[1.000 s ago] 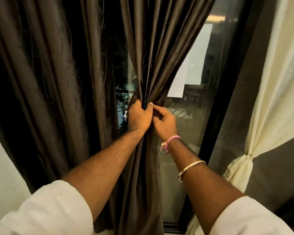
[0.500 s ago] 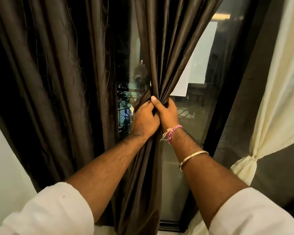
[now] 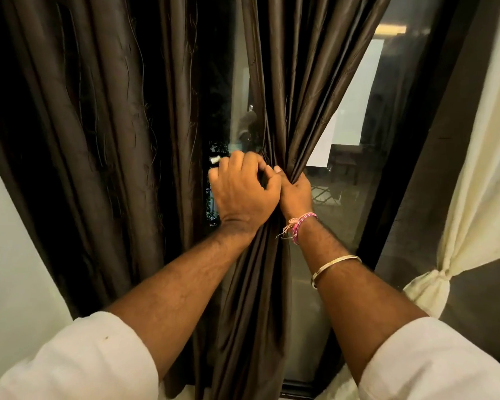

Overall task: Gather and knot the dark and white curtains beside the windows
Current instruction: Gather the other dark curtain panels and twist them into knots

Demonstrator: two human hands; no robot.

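Nearest the camera, two white sleeves (image 3: pixel 78 359) frame the bottom edge, with bare forearms reaching forward from them. On the right forearm sits a thin metal bangle (image 3: pixel 334 268), and further toward the wrist a pink and white thread band (image 3: pixel 299 226).

The right hand (image 3: pixel 296 194) is curled tight round the gathered neck of the dark curtain (image 3: pixel 286 90), its thumb lying up along the pleats. Above this hand the cloth fans out upward; below it the bunched cloth hangs straight down between the two forearms.

The left hand (image 3: pixel 243 189) lies just left of the right hand and touches it. Its fingers are bent and reach over toward the bunch, but whether they actually pinch cloth cannot be told, since its back hides the fingertips.

Left of the left hand a second dark curtain panel (image 3: pixel 84 140) hangs loose in long folds. Behind both hands stands the window glass (image 3: pixel 347 174) with its dark frame (image 3: pixel 410 145). Well to the right of the right hand, the white curtain (image 3: pixel 479 180) is drawn into a knot (image 3: pixel 438 277).
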